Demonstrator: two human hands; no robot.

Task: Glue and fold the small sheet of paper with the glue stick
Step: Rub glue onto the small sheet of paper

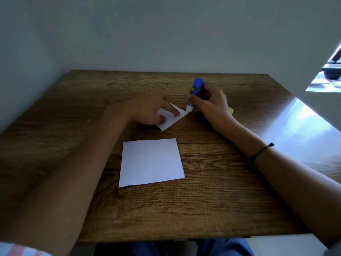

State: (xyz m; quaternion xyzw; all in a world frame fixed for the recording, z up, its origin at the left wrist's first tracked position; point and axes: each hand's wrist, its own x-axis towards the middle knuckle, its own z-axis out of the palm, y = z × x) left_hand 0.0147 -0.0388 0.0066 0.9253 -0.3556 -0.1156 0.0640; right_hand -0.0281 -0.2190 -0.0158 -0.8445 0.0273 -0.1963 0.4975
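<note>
I am holding the glue stick (196, 93) in my right hand (212, 106), with the fingers wrapped around its blue body. The stick is standing almost upright, only leaning a little, and its white tip is pointing down. This tip is touching, or nearly touching, the right corner of the small sheet of paper (173, 117); I cannot tell for sure whether there is contact.

The small sheet is lying on the wooden table (221, 200), turned like a diamond, so one corner is pointing to my right hand and the long diagonal is running from that corner toward my left. My left hand (147, 111) is lying flat on the left part of it, with the fingers spread and pressing it down, not gripping anything. So the paper is directly under my left hand and just to the left of my right hand.

I think the next stroke must go from the right corner inward, toward my left fingers, because the paper is pinned only on that side and a push the other way could lift or wrinkle the free corner.

A bigger white sheet (151, 161) is lying nearer to me, apart from the small one. Something yellow (231, 110), perhaps the cap, is showing behind my right hand.
</note>
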